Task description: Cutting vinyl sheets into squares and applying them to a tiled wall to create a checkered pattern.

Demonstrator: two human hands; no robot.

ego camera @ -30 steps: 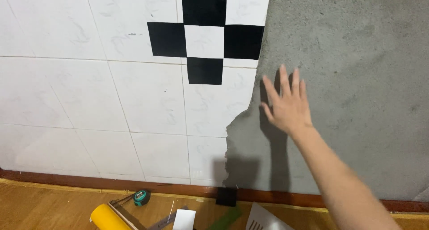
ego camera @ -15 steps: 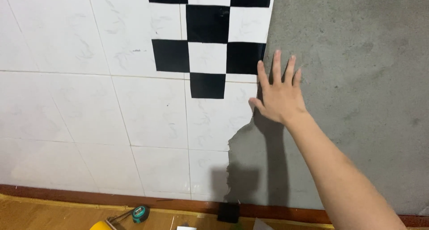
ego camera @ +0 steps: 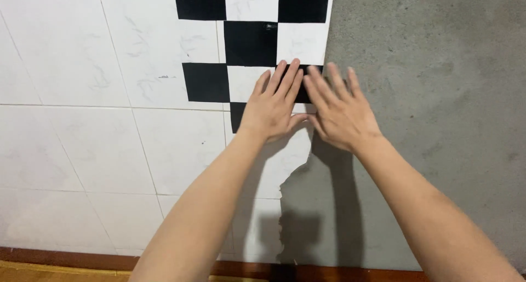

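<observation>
Black square tile (ego camera: 303, 90), lowest right of the checker pattern (ego camera: 252, 41), sits on the wall right at the edge where white tiling meets bare grey render (ego camera: 433, 96). Mostly covered by fingers, only slivers of black show.

Left hand (ego camera: 272, 109): palm flat to the wall, fingers straight, held close together, pointing up and slightly right; fingertips land on the black square tile, palm covers the black piece below it. Thumb tucked toward the other hand.

Right hand (ego camera: 341, 115): also flat, fingers slightly fanned, pointing up-left; index and middle on the same tile, outer fingers over the render. Hands touching or nearly so at the thumbs, can't tell which.

Both forearms extended up from the bottom of frame, converging.

Around: white wall tiles (ego camera: 109, 150) left and below, jagged broken edge (ego camera: 285, 183) of tiling under the hands, red-brown skirting (ego camera: 55, 258) along the floor line.
</observation>
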